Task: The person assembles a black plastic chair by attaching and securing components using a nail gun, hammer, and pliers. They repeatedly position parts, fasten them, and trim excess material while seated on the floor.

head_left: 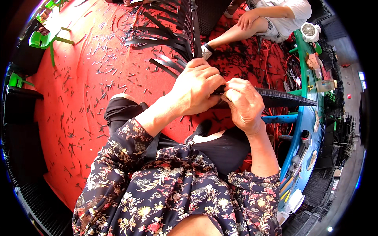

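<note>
Black woven piece (281, 97), seen in the head view: held at its corner between both hands, near the middle of the view, above the lap. Running from there in two directions: one side away toward the top edge, the other rightward, with its far end overlapping the blue table (292, 145); cannot tell whether resting on it. Fanned out leftward from the upper side: loose black strips (157, 41), flat and uneven.

Left hand (197, 84): clasping the corner from above, fingers bent over the edge, knuckles up. Right hand (245, 104): just beside the left, gripping the same corner with thumb and fingertips drawn together; exact finger contact partly hidden.

Below the hands: floral garment (157, 188) and dark trousers (226, 153). Underneath: red floor covering (71, 110), strewn with short black scraps (108, 72). Beyond the woven corner, at upper right: co-worker's bent leg (238, 35), with a co-worker's hand (248, 19) laid on the knee. On the table at right: small white fan (310, 32), clear jar (326, 85) and dark-handled tools (301, 149). Toward the upper left: green chair (41, 40), well apart from the hands.
</note>
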`<state>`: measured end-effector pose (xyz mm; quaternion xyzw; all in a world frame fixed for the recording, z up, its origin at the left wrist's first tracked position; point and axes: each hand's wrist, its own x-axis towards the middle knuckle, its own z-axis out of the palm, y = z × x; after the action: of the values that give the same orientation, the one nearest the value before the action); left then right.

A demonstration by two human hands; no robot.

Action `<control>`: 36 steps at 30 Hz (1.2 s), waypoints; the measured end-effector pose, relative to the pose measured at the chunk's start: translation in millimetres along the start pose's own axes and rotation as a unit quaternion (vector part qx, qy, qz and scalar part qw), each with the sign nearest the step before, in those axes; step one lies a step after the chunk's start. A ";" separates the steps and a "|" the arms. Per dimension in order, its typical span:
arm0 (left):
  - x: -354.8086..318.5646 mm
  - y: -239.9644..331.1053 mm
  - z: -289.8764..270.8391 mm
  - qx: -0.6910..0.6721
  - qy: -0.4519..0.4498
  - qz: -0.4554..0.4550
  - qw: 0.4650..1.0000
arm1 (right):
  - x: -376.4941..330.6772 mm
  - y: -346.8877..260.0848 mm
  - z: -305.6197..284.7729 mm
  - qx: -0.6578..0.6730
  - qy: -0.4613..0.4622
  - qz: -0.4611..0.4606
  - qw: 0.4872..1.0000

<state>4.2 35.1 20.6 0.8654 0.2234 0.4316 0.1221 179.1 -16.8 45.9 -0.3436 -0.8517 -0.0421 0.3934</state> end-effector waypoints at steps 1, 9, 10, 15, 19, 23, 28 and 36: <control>-0.5 0.2 -0.9 -0.003 -0.002 0.000 1.000 | 0.5 1.0 0.3 0.001 0.001 -0.003 1.000; -8.9 2.8 4.4 -0.011 0.045 0.000 0.999 | 12.4 5.3 -5.4 0.094 -0.054 0.080 0.991; -8.8 3.7 4.6 -0.011 0.056 0.004 0.998 | 14.8 6.7 -6.5 0.104 -0.065 0.089 0.988; -11.9 4.7 6.9 -0.020 0.075 0.001 0.997 | 30.0 12.6 -11.8 0.167 -0.130 0.135 0.968; -12.9 6.8 6.7 -0.036 0.088 0.008 0.995 | 31.9 16.2 -13.7 0.222 -0.165 0.192 0.941; -17.6 6.3 7.6 -0.069 0.125 0.016 0.990 | 39.9 17.0 -16.0 0.251 -0.215 0.256 0.908; -14.7 6.8 5.1 -0.047 0.127 0.072 0.988 | 40.5 31.2 -10.1 0.339 -0.284 0.356 0.823; -15.7 7.7 6.5 -0.035 0.115 0.069 0.990 | 47.9 48.5 -2.4 0.428 -0.349 0.393 0.735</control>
<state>3.3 20.7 9.0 0.8184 0.1604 0.5435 0.0961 188.9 45.6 71.4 -0.4340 -0.6462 0.6082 0.1555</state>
